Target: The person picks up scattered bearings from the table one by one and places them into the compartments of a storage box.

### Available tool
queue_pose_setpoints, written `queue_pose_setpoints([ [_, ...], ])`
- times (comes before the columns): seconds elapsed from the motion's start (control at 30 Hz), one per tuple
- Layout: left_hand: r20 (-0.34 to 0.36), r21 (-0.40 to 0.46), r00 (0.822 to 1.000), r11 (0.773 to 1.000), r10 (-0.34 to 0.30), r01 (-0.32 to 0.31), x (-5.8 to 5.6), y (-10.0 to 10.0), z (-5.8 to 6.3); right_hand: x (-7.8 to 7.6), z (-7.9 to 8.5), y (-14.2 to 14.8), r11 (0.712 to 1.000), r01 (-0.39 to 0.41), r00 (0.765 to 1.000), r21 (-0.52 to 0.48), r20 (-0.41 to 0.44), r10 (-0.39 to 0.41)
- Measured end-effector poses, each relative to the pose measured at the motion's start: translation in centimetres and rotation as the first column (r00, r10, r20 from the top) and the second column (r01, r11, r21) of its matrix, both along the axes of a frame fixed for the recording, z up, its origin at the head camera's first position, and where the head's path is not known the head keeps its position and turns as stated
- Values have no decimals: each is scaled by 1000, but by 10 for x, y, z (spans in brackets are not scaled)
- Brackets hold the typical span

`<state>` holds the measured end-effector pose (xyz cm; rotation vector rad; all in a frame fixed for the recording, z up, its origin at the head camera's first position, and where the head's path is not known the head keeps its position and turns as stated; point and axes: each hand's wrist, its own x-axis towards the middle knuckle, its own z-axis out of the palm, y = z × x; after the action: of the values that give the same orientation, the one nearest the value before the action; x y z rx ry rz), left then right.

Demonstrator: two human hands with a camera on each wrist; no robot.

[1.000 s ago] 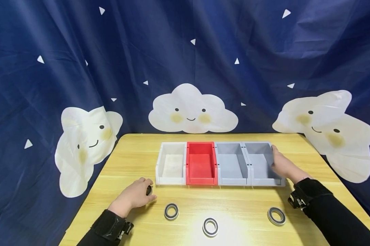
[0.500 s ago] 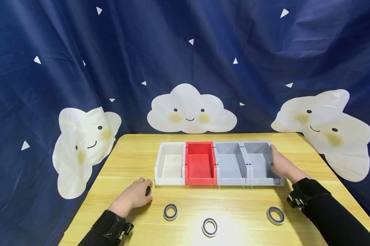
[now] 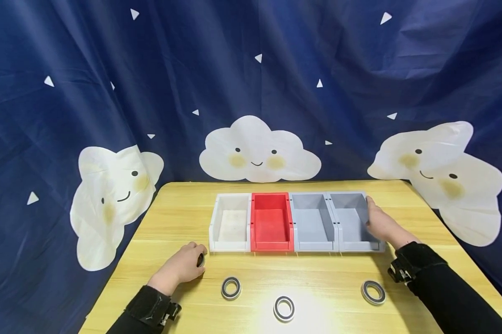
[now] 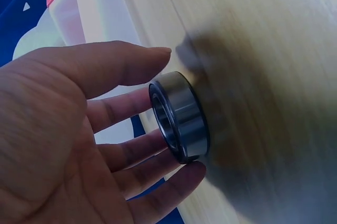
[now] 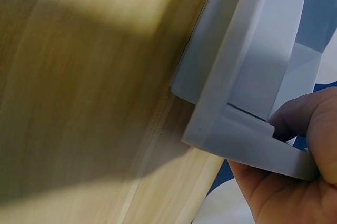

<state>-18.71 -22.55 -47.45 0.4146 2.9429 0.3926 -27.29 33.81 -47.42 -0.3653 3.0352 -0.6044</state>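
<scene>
My left hand [image 3: 181,263] holds a ball bearing [image 4: 189,116] near the table's left side. The bearing is tilted up on its edge, with the thumb at its upper side and the fingers behind and below it in the left wrist view. In the head view only a small dark part of it shows. On the right, my right hand [image 3: 386,225] grips the outer side wall of the end grey storage bin [image 3: 351,220]. In the right wrist view the thumb is over the wall of that bin [image 5: 239,139], with fingers on the outside.
Left of the gripped bin stand another grey bin [image 3: 313,225], a red bin [image 3: 271,225] and a white bin [image 3: 232,227] in a row. Three bearings lie flat in front: left [image 3: 239,287], middle [image 3: 276,309] and right [image 3: 382,293]. A blue curtain [image 3: 171,93] hangs behind.
The left thumb has drawn in from spread to close against the bearing. My right hand keeps its hold on the grey bin. The whole head view has shifted slightly.
</scene>
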Motion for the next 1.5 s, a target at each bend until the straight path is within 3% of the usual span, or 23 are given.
queue_pose_setpoints([
  [0.23,-10,9,1000,1000,2,-2,1,-1,-2,3,3,-2,999,2,1000,-40,19,-2],
  [0.8,-2,22,1000,1000,8,-8,-2,-2,0,3,5,-3,1000,19,1000,-17,23,-18],
  [1.1,0,18,1000,1000,-12,12,-5,-3,-4,3,4,-5,1000,23,1000,-16,12,-23],
  [1.5,-3,43,998,997,-66,66,-6,-8,0,1,0,-3,999,30,1000,-14,2,-30],
])
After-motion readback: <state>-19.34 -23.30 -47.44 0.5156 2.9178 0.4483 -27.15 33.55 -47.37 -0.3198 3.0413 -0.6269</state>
